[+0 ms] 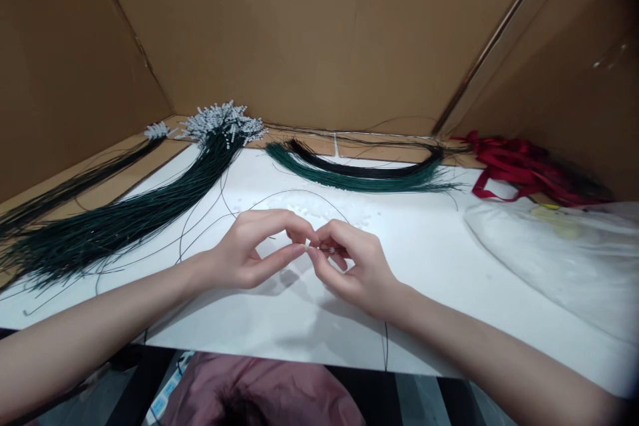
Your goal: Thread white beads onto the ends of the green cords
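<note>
Over the white board, my left hand (252, 246) and my right hand (357, 259) meet with thumbs and forefingers pinched, fingertips nearly touching. A thin dark wire with tiny white beads (332, 250) shows between the right fingers. At the left fingertips is a small white speck, probably a bead; the pinch hides most of it. Behind the hands lie loose white beads (299, 202), scattered on the board. A dark strand arcs over them, and another hangs below my right wrist at the board's front edge.
A large bundle of green wires with white beaded tips (219, 126) lies at left, beside a thinner bundle (157, 131). Curved green wires (349, 180) and black wires (359, 170) lie behind. Red ribbon (519, 163) and a clear plastic bag (559, 266) are at right. Cardboard walls (319, 33) enclose the board.
</note>
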Demonstrator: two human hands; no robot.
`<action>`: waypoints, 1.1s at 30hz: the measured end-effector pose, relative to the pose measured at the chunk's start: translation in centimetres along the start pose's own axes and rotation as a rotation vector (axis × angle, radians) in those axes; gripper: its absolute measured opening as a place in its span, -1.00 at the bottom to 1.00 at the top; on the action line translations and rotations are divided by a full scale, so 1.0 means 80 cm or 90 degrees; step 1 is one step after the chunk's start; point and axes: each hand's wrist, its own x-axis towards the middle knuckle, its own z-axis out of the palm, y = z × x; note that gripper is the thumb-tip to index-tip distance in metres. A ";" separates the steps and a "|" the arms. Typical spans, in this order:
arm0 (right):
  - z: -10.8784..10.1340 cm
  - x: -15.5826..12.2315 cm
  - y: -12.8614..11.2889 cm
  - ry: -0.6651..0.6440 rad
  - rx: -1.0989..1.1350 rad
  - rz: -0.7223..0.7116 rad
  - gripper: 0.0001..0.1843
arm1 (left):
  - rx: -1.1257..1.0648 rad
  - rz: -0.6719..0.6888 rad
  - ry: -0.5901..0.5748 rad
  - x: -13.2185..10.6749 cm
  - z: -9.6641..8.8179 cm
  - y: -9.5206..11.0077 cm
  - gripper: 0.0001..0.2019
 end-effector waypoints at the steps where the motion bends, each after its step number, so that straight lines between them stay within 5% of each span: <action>1: 0.000 0.000 0.000 0.000 0.000 -0.001 -0.92 | -0.001 0.000 -0.002 0.000 0.000 0.000 -0.78; 33: -0.002 0.000 -0.001 -0.015 -0.003 0.003 -0.89 | 0.028 0.010 0.007 0.002 0.000 0.000 -0.81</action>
